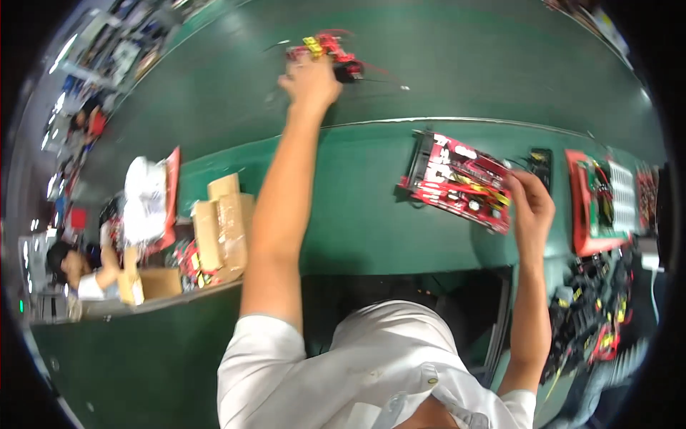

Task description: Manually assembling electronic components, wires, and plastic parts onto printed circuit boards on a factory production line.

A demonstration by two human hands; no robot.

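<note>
My left arm stretches far across onto the grey strip beyond the green bench. There my left hand point(312, 82) closes over the near left side of a small red-and-black assembly point(346, 61) with a yellow part and loose wires; some blur and the hand itself hide the exact grip. Closer to me, my right hand point(530, 204) pinches the right end of a flat red-and-black electronic unit point(457, 175). This unit has yellow wiring inside and a black part along its left end, and it sits tilted over the green bench top point(350, 193).
Brown cardboard pieces point(220, 232) and a red tray point(173, 193) with white bags lie left. Another person point(93, 275) works there. A small black device point(541, 168), a red tray of circuit boards point(582, 207) and a pile of black parts point(589, 307) are right.
</note>
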